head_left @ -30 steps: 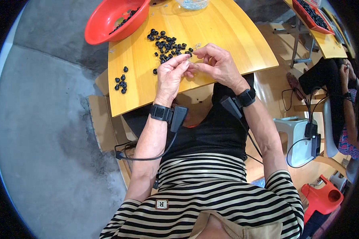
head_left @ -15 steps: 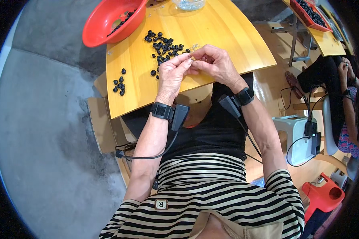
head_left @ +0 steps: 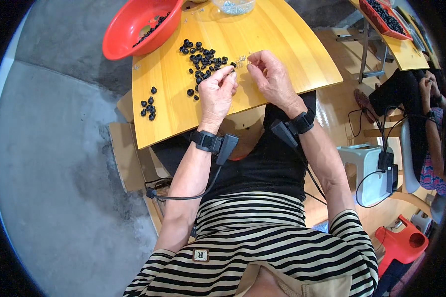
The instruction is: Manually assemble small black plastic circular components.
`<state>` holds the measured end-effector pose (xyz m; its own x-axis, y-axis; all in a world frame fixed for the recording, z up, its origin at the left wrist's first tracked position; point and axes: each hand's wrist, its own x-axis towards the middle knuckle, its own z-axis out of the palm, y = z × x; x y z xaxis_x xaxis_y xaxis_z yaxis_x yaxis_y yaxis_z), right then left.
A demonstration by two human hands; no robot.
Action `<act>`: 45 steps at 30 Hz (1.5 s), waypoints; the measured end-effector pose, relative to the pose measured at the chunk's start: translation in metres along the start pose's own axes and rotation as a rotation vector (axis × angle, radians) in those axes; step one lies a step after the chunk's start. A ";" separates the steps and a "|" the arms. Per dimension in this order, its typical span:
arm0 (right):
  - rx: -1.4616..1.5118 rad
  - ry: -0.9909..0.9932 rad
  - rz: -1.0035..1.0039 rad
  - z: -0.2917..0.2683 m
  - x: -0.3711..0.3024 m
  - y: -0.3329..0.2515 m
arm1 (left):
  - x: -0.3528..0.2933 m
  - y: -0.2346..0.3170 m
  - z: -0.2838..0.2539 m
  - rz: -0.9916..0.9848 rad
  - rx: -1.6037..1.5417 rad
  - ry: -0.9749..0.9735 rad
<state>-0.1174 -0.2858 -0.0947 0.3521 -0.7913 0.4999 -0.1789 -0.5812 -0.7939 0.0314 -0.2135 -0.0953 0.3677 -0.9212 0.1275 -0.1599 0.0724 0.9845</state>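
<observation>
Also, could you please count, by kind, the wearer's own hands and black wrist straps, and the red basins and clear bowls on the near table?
Hands: 2 (left hand, right hand)
Black wrist straps: 2
Red basin: 1
Clear bowl: 1
Total: 6

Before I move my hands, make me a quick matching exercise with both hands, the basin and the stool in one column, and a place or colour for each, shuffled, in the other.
Column one
1. Left hand
2. Right hand
3. Basin
4. Stool

Column two
A. White, off to the right of the table
B. Just right of the clear bits
C. Red, at the table's far left corner
D. Beside the loose black pieces

Pairs: 1-D, 2-B, 3-C, 4-A
</observation>
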 end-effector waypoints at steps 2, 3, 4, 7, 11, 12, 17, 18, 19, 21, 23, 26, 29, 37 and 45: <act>-0.137 0.023 -0.015 -0.002 0.002 0.002 | 0.000 0.001 -0.002 0.149 0.272 0.041; -0.188 0.014 -0.020 -0.005 0.003 0.007 | 0.001 0.001 -0.003 0.247 0.406 0.049; -0.239 0.006 -0.024 -0.007 0.004 0.010 | 0.003 0.001 -0.004 0.345 0.541 0.058; -0.369 -0.020 -0.047 -0.010 0.007 0.013 | 0.008 0.002 -0.001 0.432 0.757 0.005; -0.361 -0.036 -0.026 -0.011 0.011 0.020 | 0.010 0.000 0.004 0.489 0.821 0.026; -0.366 -0.038 -0.033 -0.011 0.013 0.019 | 0.010 0.000 0.004 0.489 0.833 0.027; -0.409 -0.087 -0.008 -0.010 0.015 0.015 | 0.008 -0.002 0.003 0.479 0.773 0.031; -0.409 -0.075 -0.023 -0.011 0.015 0.016 | 0.008 -0.002 0.003 0.476 0.771 0.033; -0.409 -0.064 -0.037 -0.011 0.015 0.017 | 0.009 -0.002 0.003 0.473 0.768 0.034; -0.382 -0.060 -0.042 -0.012 0.015 0.018 | 0.009 -0.002 0.003 0.461 0.770 0.036; -0.326 -0.053 -0.015 -0.013 0.015 0.021 | 0.010 -0.002 0.003 0.450 0.769 0.032; -0.202 -0.032 0.071 -0.015 0.017 0.026 | 0.011 -0.003 0.003 0.448 0.750 0.030; -0.084 -0.001 0.171 -0.017 0.017 0.020 | 0.009 -0.003 0.002 0.461 0.727 0.045; -0.042 0.057 0.262 -0.021 0.021 0.020 | 0.005 -0.004 0.001 0.427 0.530 0.126; -0.233 0.052 0.166 -0.013 0.029 0.023 | 0.001 0.002 0.001 0.325 0.292 0.252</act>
<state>-0.1232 -0.3248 -0.0942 0.2543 -0.8842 0.3917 -0.4388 -0.4664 -0.7680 0.0307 -0.2147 -0.0933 0.4608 -0.7452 0.4821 -0.5389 0.1967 0.8191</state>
